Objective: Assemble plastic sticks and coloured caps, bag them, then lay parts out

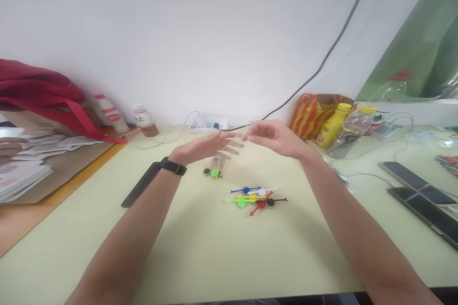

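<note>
My left hand, with a black watch on its wrist, is raised above the table with its fingers stretched out and slightly blurred. Opposite it, my right hand hovers with loosely curved fingers, their tips close to the left fingertips. Nothing shows in either hand. Below them on the table lies a group of plastic arrow spinners with round bases: blue, white, yellow, green, red and black. More small pieces lie under my left hand, partly hidden.
A power strip sits by the wall, its cable running right. Bottles and a red bag stand left, near stacked papers and another person's hand. At right are a striped bag, a yellow bottle and phones.
</note>
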### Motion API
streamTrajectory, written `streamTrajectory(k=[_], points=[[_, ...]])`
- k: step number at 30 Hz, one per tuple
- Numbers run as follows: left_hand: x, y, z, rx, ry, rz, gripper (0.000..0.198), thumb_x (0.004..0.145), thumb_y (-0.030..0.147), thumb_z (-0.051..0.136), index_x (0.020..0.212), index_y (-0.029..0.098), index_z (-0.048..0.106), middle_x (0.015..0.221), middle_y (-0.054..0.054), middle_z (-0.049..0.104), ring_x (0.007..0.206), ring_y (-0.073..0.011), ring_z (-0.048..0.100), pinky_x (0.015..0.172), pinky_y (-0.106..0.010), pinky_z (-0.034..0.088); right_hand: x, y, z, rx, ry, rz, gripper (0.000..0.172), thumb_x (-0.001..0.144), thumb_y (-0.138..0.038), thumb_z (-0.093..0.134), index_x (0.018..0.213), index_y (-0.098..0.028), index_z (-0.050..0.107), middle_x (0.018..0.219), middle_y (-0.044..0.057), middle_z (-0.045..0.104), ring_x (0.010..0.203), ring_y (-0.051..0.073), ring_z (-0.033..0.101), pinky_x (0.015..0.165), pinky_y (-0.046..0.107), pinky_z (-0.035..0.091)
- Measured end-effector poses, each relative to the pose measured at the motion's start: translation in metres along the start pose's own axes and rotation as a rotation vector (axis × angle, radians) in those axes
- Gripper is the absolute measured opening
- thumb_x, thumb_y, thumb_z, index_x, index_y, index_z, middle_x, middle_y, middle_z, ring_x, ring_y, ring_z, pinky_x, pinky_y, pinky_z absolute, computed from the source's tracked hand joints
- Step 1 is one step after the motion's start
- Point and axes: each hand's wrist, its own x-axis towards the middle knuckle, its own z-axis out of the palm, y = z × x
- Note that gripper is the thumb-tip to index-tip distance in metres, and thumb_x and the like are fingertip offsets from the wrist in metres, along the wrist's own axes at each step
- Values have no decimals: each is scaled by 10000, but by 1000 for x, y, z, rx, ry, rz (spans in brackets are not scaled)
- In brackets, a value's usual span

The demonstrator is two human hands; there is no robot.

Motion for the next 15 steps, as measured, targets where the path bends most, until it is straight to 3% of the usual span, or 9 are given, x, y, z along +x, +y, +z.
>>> streamTrajectory(k=[6, 12, 15], points=[[10, -18, 8, -98, -202, -6, 909, 846, 685, 694, 1607, 305, 374, 1465, -188, 579, 1300, -376, 601, 1091, -529, 452, -2, -6, -1, -85, 1, -70, 278, 951, -475, 678, 998, -208, 742, 1038, 79, 773, 1033, 244, 716, 994, 389, 532], [13, -10, 19, -36, -192, -7, 879, 866, 654, 688, 1615, 344, 348, 1504, -164, 526, 1303, -358, 578, 1096, -529, 455, -1, -2, -3, -226, 107, -73, 227, 944, -442, 675, 947, -224, 737, 1001, 66, 775, 959, 246, 707, 947, 402, 555], [14, -8, 23, -25, -185, -35, 777, 916, 560, 663, 1601, 345, 368, 1456, -152, 556, 1264, -338, 592, 1091, -532, 459, -3, -3, -4, -211, 39, -70, 230, 929, -449, 696, 922, -224, 746, 979, 60, 775, 939, 246, 705, 931, 396, 558]])
